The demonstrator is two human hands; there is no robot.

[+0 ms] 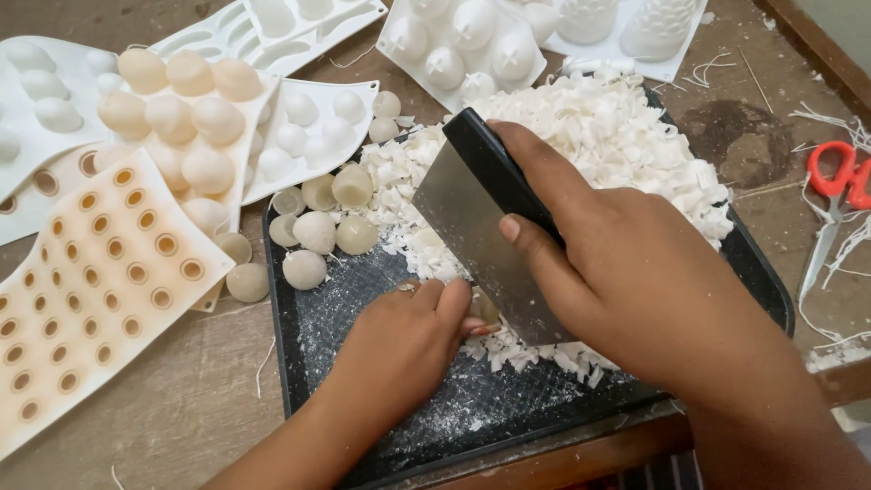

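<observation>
Fingers [544, 195] of the right hand [635, 272] are wrapped over the black handle of a flat metal scraper [490, 245], thumb pressed against the blade's face, and the edge is coming down at a slant in the centre of the frame. Just left of it, the left hand [399, 349] has its fingers bunched together, pinching a small pale wax piece [481, 313] right under the blade's lower edge; the piece itself is mostly hidden, so its shape is hard to call.

Judging by this, clean shaving wants the blade kept at a shallow tilt with thin strokes, and those left fingertips tucked back, because they sit touching-close to the edge.

Moving outward: white wax flakes [617, 145] are heaped behind and to the right of the scraper, filling the upper right half of the black tray [299, 363]. Small wax balls [318, 231] cluster at the tray's upper left corner. Beyond, on the wooden surface [181, 408], lies an orange mould with round holes [100, 290] at the left of the frame, white moulds [308, 127] across the top, and red-handled scissors [839, 191] at far right.
</observation>
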